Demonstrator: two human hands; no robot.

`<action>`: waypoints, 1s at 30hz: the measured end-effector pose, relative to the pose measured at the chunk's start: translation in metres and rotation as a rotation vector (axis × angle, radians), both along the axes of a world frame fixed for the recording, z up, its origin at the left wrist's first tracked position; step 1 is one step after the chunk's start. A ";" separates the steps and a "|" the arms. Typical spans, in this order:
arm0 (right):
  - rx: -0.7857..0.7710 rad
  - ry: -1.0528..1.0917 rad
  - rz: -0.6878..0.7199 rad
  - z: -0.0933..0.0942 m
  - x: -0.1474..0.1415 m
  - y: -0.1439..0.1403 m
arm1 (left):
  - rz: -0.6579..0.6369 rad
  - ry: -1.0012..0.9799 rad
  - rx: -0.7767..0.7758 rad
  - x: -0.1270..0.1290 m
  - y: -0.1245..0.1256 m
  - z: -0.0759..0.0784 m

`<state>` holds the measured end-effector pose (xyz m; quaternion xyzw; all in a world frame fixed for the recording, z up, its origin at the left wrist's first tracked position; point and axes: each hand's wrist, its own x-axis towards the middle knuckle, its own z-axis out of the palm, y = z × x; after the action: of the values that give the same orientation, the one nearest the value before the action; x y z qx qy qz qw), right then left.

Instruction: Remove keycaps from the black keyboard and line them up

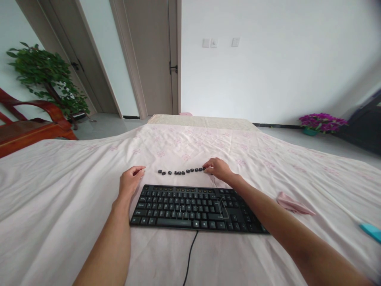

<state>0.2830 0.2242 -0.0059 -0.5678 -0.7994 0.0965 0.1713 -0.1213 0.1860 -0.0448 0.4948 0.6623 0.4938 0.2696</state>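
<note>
A row of small black keycaps (192,170) lies on the pale cloth behind a black keyboard (175,223). At the row's right end, my right hand (218,169) has its fingertips closed on the last keycap (204,169). A thin wire loop (224,217) rests across the right part of the keyboard and runs up toward that hand; whether the hand also holds it is unclear. My left hand (130,180) is left of the row, fingers curled together, with nothing visible in them. Several top-row places on the keyboard show bare key sockets (178,190).
The patterned cloth (89,190) has loose folds. A black cable (190,254) runs from the keyboard toward me. A pink cloth (294,203) lies at right, with a blue object (370,231) farther out. A wooden chair (38,119) stands at left.
</note>
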 end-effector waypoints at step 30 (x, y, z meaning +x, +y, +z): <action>0.148 -0.225 0.128 0.019 0.031 -0.031 | -0.024 0.037 -0.002 -0.002 -0.002 0.000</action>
<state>0.3137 0.1933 0.0128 -0.5085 -0.8532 -0.0163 0.1154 -0.1230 0.1844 -0.0446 0.5114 0.6619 0.4805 0.2636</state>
